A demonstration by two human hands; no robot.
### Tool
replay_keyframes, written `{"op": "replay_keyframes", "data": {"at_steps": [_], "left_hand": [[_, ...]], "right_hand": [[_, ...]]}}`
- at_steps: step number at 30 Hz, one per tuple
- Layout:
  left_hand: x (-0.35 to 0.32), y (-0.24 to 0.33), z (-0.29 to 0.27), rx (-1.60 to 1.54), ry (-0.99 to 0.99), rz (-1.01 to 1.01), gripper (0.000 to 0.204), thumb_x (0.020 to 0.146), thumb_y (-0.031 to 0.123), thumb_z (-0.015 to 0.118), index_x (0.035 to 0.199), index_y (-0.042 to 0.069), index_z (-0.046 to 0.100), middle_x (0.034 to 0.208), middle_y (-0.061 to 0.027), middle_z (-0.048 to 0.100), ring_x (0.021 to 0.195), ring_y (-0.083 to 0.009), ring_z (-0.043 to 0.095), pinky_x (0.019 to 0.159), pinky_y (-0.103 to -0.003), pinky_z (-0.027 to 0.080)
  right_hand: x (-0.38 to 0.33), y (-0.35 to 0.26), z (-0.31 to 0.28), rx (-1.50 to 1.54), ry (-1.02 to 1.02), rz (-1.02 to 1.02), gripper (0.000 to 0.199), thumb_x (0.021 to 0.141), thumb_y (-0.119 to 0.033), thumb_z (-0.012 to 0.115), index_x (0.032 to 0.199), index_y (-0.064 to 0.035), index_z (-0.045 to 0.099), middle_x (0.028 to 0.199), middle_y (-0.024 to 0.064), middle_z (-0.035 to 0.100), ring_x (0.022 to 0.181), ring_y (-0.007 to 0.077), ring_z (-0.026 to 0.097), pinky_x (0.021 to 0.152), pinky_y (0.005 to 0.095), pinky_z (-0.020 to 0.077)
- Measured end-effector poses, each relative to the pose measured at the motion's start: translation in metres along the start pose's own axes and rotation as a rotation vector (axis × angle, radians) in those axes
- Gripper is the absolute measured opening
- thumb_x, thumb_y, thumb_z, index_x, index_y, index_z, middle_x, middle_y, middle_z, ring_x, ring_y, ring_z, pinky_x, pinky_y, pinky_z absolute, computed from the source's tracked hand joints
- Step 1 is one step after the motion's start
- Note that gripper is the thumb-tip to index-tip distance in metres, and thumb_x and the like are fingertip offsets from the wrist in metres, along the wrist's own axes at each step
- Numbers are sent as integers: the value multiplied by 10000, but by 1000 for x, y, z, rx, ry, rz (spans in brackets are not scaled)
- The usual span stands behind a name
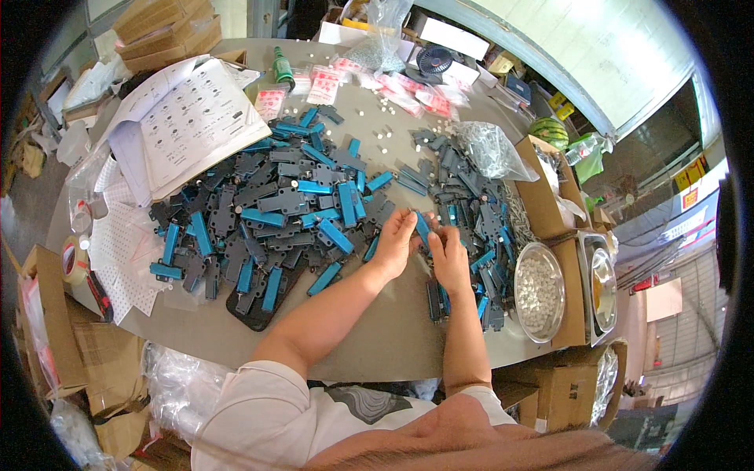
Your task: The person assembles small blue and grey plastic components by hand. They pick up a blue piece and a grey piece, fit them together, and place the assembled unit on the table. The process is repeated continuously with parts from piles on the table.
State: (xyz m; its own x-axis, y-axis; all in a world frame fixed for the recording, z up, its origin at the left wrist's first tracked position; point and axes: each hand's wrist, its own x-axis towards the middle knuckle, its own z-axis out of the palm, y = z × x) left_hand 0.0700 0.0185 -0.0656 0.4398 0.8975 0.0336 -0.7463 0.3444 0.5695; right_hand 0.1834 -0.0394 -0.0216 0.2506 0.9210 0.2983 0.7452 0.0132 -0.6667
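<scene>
My left hand and my right hand meet over the middle of the table, between two heaps. Pinched between their fingertips is a small blue and black latch-like part, partly hidden by the fingers. Left of my hands spreads a big heap of similar black and blue parts. A second heap of black and blue parts lies close by on the right, running up past my right hand.
A steel bowl of small white pieces stands at the right, beside a cardboard box. Printed sheets lie far left. Behind the heaps are a green bottle, red-printed plastic bags, a small black fan and scattered white bits.
</scene>
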Motion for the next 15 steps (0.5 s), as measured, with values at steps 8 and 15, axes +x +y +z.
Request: {"op": "replay_keyframes", "data": {"at_steps": [8,15], "left_hand": [[2,0,5,-130,-2,80,207,960,275,507,970,80,439,1066,-120,602,1007,-212,599,833,-340,512],[5,-11,-12,533,106,247,400,959,278,511,1249,49,358,1070,-112,589,996,-192,593,828,-321,501]], "right_hand": [[-1,-6,0,-136,-1,-71,301,901,-248,563,722,-10,526,648,211,553,610,409,555,514,434,418],[1,-8,-1,-68,-4,-52,307,912,-238,554,718,-3,519,619,201,532,555,406,506,500,420,398]]}}
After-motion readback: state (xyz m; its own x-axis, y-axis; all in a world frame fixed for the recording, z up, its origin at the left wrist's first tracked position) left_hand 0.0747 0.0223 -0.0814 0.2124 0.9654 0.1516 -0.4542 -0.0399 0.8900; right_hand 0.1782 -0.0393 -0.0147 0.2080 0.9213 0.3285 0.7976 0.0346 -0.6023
